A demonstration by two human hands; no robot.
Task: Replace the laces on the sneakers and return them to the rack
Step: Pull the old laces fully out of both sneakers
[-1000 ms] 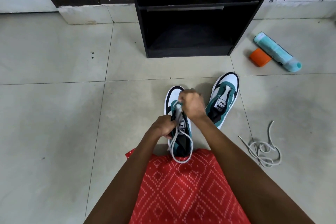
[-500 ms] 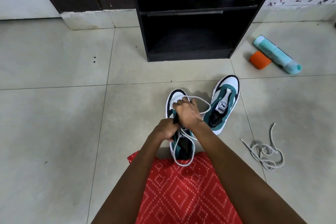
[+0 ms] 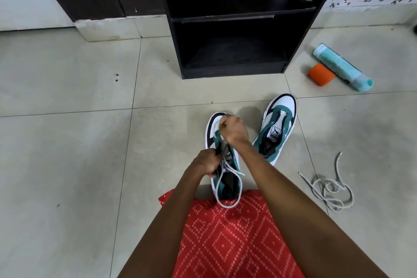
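Sneaker: teal-and-white, on glossy floor tiles.
Left hand: fingers curled round its side.
Right hand: fingers pinching flat white lace near toe.

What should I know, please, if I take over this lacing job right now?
Left hand grips the near sneaker; right hand pinches its white lace by the toe.
The other sneaker stands to the right on the floor, seemingly unlaced; a loose grey lace lies right of it.
Done: lacing begun on one shoe.
Left: finish it, lace the other, put both in the black rack.
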